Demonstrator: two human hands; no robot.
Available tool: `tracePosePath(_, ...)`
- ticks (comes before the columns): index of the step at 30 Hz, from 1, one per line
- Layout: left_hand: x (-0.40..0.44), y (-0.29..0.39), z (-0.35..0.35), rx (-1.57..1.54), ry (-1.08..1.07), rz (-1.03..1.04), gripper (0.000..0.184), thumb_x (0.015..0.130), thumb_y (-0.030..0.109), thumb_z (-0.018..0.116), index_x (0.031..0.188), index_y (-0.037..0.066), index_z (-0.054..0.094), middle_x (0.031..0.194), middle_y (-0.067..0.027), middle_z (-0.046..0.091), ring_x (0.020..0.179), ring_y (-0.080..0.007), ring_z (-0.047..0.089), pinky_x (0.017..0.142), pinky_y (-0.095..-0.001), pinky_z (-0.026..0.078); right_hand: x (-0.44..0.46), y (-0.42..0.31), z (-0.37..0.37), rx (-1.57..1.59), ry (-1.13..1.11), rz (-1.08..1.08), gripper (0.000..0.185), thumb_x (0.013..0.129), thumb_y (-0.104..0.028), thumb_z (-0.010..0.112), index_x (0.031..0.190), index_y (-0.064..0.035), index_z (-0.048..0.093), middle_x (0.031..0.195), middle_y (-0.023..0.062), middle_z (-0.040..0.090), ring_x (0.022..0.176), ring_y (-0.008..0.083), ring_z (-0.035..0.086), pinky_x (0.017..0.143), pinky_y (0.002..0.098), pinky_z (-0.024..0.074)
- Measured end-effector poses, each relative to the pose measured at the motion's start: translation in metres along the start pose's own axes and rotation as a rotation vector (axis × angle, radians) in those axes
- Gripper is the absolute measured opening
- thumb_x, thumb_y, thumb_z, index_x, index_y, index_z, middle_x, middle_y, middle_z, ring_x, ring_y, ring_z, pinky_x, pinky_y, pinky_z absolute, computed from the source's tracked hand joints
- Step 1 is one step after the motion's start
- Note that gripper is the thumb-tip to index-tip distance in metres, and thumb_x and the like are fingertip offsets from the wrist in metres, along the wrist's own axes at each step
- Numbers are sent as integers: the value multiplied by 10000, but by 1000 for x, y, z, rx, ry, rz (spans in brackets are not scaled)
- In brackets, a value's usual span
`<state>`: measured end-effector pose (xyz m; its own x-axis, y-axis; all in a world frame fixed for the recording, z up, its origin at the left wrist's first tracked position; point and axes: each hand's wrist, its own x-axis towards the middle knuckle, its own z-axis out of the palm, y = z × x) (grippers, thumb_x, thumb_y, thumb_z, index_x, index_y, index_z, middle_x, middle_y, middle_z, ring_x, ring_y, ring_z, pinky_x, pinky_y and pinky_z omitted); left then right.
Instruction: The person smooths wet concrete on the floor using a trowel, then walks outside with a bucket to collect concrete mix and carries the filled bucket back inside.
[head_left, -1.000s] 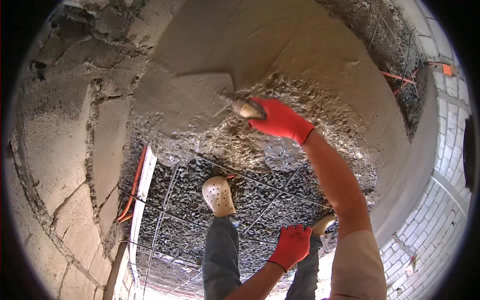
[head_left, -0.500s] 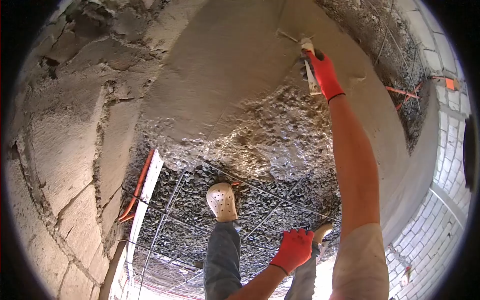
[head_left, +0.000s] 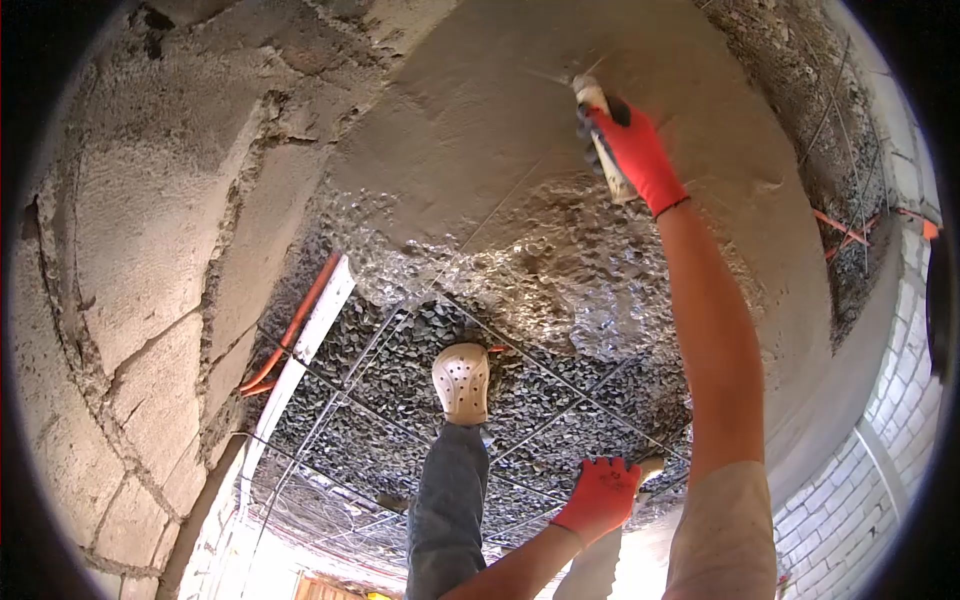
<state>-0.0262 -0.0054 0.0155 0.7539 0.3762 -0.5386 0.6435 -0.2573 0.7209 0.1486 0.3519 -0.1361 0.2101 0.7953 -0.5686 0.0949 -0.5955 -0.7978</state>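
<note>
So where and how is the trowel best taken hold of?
Probably by the trowel's handle, from the person's near right side, as the right hand does: it is long and slim, its near end slants back toward the person, and its other end points away over the wet concrete.

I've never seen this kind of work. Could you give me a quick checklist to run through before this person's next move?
1. Right hand gripping the trowel handle: ok.
2. Trowel blade flat on the wet mix: cannot tell, it is blurred.
3. Wet mix smooth all over: not ok, a rough patch shows near the gravel.
4. Front shoe clear of the wet mix: ok, on gravel.
5. Left hand empty: cannot tell, fingers curled.
</note>
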Motion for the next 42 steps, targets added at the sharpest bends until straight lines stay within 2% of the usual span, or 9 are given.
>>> tracePosePath(3, 0, 1, 1, -48, -33, -12, 418, 761, 305, 646, 1099, 84, 538, 943, -99, 554, 839, -282, 537, 719, -458, 404, -12, 34, 21, -105, -70, -229, 281, 872, -271, 653, 1039, -51, 599, 794, 60, 651, 603, 154, 611, 556, 323, 491)
tracePosePath(8, 1, 0, 0, -96, -21, -11, 392, 767, 299, 631, 1081, 80, 548, 927, -104, 553, 820, -281, 534, 699, -447, 402, -71, 25, 60, -216, -249, -57, 330, 848, -281, 652, 1074, -51, 582, 786, 106, 662, 686, 186, 648, 620, 350, 501)
tracePosePath(15, 4, 1, -1, -66, -75, 15, 374, 770, 295, 633, 1079, 101, 551, 926, -80, 559, 820, -272, 564, 686, -448, 415, -117, 49, 93, -437, -532, -209, 448, 824, -303, 629, 1157, -18, 538, 856, 237, 663, 805, 398, 656, 712, 478, 516)
tracePosePath(17, 5, 0, -5, -52, -92, 32, 382, 765, 301, 643, 1083, 113, 550, 927, -74, 560, 820, -267, 570, 683, -444, 418, -125, 68, 94, -596, -476, -461, 536, 814, -346, 627, 1204, 5, 517, 927, 254, 653, 886, 411, 637, 779, 489, 508)
tracePosePath(19, 6, 0, -7, -38, -112, 69, 390, 760, 308, 652, 1087, 124, 548, 929, -69, 561, 819, -261, 577, 680, -440, 422, -127, 60, 85, -637, -553, -392, 561, 809, -365, 628, 1215, 4, 512, 956, 249, 651, 928, 409, 628, 809, 490, 504)
tracePosePath(29, 10, 0, -17, 19, -83, 73, 463, 758, 362, 674, 1149, 151, 540, 946, -46, 556, 845, -236, 569, 708, -416, 422, -90, 30, -48, -625, -234, -111, 470, 814, -335, 630, 1187, -58, 559, 974, 204, 668, 902, 359, 650, 779, 426, 511)
tracePosePath(32, 11, -1, -18, 9, -64, 86, 474, 765, 365, 671, 1167, 156, 533, 958, -51, 557, 862, -242, 569, 723, -429, 420, -63, 45, -87, -454, -69, -221, 421, 833, -325, 628, 1158, -59, 591, 950, 167, 679, 860, 319, 656, 750, 394, 503)
tracePosePath(37, 15, 2, -23, 33, -116, 70, 458, 776, 357, 665, 1163, 154, 527, 966, -62, 566, 871, -253, 579, 730, -454, 420, -31, 36, -136, -319, 219, -50, 391, 860, -335, 636, 1130, -52, 615, 917, 93, 683, 828, 209, 653, 730, 363, 496)
tracePosePath(42, 17, 1, -26, 31, -110, 70, 441, 776, 352, 669, 1141, 146, 530, 964, -65, 570, 867, -255, 583, 727, -445, 425, -3, 62, -168, -97, 429, 70, 443, 873, -369, 634, 1109, 5, 605, 922, 127, 678, 823, 196, 653, 706, 358, 498)
